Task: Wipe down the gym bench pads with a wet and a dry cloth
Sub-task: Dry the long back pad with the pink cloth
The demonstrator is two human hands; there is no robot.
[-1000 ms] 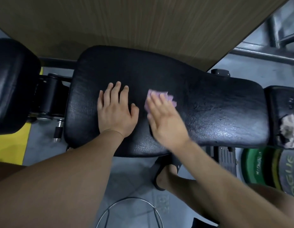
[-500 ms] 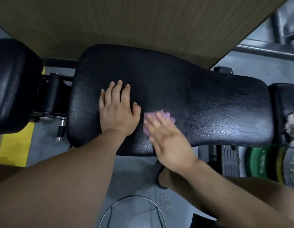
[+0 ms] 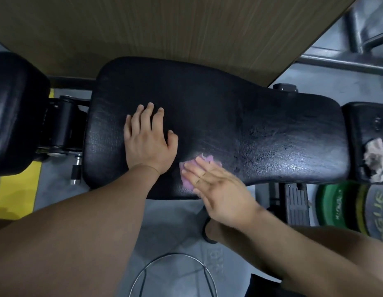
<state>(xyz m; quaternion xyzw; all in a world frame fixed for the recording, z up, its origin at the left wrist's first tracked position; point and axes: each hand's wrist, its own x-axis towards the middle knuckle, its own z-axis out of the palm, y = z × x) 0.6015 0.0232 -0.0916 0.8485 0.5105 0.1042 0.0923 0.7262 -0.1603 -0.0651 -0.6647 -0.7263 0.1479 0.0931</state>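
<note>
The limp pink cloth (image 3: 187,182) under the right hand's (image 3: 220,194) flat, straight fingers (image 3: 204,168) likely bunches (press its middle); the left hand (image 3: 147,142) rests flat alongside.

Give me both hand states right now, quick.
Left hand: open, flat on the bench pad, holding nothing.
Right hand: open, flat, pressing the pink cloth onto the pad.
</note>
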